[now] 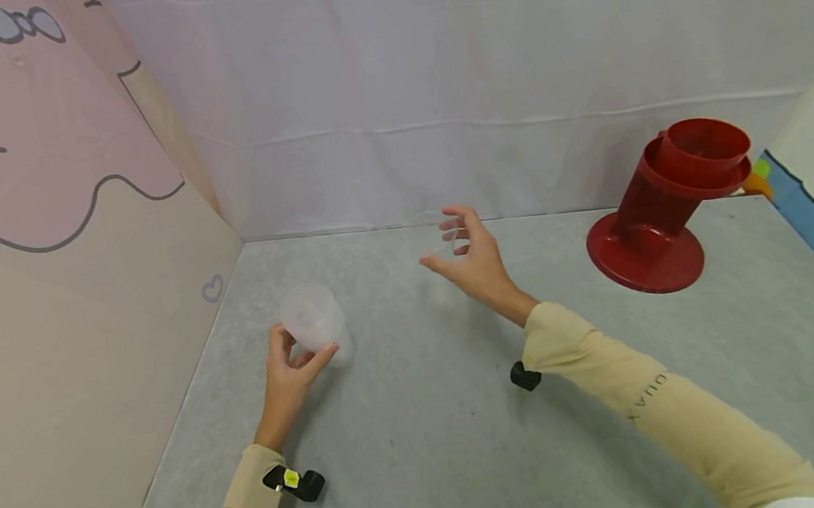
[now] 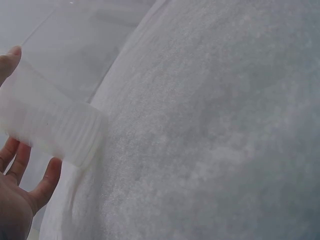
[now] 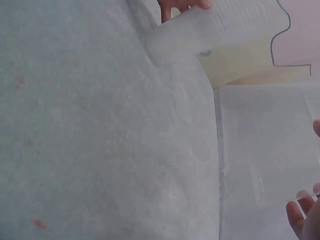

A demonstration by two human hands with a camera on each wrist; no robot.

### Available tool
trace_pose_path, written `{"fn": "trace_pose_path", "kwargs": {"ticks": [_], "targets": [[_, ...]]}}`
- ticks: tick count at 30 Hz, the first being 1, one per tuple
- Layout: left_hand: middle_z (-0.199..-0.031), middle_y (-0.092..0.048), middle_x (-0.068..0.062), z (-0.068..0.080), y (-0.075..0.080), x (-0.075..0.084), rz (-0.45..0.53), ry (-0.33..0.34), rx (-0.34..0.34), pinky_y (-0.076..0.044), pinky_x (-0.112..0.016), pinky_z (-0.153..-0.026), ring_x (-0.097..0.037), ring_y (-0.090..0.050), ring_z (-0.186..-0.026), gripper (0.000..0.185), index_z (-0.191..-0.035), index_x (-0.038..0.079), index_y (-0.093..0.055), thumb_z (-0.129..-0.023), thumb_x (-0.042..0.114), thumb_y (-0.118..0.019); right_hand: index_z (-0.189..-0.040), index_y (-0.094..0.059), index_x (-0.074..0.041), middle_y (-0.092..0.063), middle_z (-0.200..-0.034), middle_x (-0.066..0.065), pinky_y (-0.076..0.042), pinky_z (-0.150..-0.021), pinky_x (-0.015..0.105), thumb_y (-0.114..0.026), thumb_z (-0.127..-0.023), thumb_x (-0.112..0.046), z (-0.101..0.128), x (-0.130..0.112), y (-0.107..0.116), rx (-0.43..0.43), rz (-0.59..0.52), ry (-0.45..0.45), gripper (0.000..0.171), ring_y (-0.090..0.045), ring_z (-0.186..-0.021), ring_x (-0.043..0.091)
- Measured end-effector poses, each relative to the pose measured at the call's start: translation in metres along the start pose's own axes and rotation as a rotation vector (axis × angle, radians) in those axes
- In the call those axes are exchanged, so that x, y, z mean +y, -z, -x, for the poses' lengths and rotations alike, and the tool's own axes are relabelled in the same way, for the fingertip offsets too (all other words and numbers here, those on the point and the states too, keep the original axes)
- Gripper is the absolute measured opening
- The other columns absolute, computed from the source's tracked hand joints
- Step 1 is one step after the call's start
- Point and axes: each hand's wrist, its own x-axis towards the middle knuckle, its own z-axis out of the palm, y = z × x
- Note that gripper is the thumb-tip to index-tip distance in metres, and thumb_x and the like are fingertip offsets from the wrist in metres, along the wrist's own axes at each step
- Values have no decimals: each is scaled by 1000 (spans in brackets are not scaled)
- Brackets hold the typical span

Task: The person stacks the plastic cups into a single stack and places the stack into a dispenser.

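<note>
A frosted cup [image 1: 314,319] is held by the left hand [image 1: 289,380] near the left side of the table [image 1: 428,450], thumb and fingers curled round its lower part; from the head view it appears tilted, its mouth turned up and toward the camera, and whether its base touches the cloth cannot be told. In the left wrist view the ribbed wall of the cup [image 2: 50,122] is seen lying across the fingers [image 2: 47,177]. The right hand [image 1: 473,259] is raised over the middle of the table, well apart from the left, and a thin clear lid [image 1: 442,234] is pinched between its fingertips; the piece is nearly invisible against the white backdrop [image 1: 477,73], so its exact shape cannot be told. A red stand [image 1: 659,215] is seen at the right rear, untouched. As judged from these positions, both pieces are already picked up, one in each hand, but they are not yet brought together: the lid is clear of the cup, and the joining of the two is what seems left.
</note>
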Motion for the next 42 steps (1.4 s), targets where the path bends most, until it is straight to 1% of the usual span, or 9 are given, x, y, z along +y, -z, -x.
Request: {"fn": "trace_pose_path", "kwargs": {"ticks": [4,14,22,26,32,34,39,41,42], "targets": [[-127,-44,-8,0,0,1,-3,-1,2,-51,-32,-83,-16,-47,-115,58,-125,3,-39,-80,4,-75,-133,-43,-14,-56,-117,5,-47,-81,36,-81,-76,-19,2,-9,-2,-12,-18,21,69,-53,-101,16],[-127,-44,-8,-1,0,0,-18,-5,8,-51,-32,-83,-16,-47,-115,59,-126,2,-38,-80,4,-75,-133,-44,-13,-56,-117,8,-47,-83,42,-81,-75,-16,5,-34,-8,-28,-67,76,68,-53,-104,26],[-126,-45,-7,0,1,-1,-6,-13,3,-51,-32,-83,-16,-47,-115,59,-126,4,-39,-80,5,-75,-131,-45,-1,-56,-115,17,-46,-84,48,-77,-76,-2,16,-86,-7,-57,-127,88,64,-54,-101,28],[-126,-45,-6,0,0,-1,-13,-4,8,-51,-32,-83,-17,-47,-115,59,-126,4,-39,-80,5,-76,-131,-45,1,-56,-114,18,-47,-83,48,-77,-76,-1,18,-97,-10,-75,-148,115,63,-55,-100,29],[-125,-45,-5,0,-1,0,-25,6,17,-51,-33,-84,-16,-47,-115,60,-126,3,-38,-80,6,-76,-132,-45,1,-56,-116,19,-46,-83,51,-78,-75,-1,18,-107,-16,-108,-194,143,66,-55,-102,30],[-125,-45,-5,0,-1,1,-25,8,17,-51,-33,-84,-16,-47,-115,60,-126,2,-38,-80,6,-76,-134,-45,-4,-56,-117,13,-47,-84,48,-79,-76,-5,16,-100,-22,-113,-196,152,68,-56,-103,24],[-125,-44,-6,0,-1,1,-25,3,9,-51,-33,-84,-16,-47,-114,59,-127,2,-38,-80,5,-75,-136,-45,-9,-56,-118,9,-48,-83,44,-81,-75,-9,10,-82,-36,-125,-216,182,71,-56,-104,21],[-125,-44,-6,0,0,0,-27,-5,4,-51,-33,-84,-15,-47,-114,59,-126,2,-37,-81,5,-75,-137,-45,-8,-56,-118,11,-48,-83,43,-81,-74,-8,9,-85,-39,-134,-231,193,72,-56,-104,23],[-125,-44,-7,0,0,0,-27,-9,2,-51,-33,-84,-15,-47,-113,59,-126,1,-37,-81,4,-75,-137,-44,-10,-56,-118,9,-49,-83,41,-81,-74,-9,9,-85,-41,-137,-234,201,73,-57,-104,20]]}}
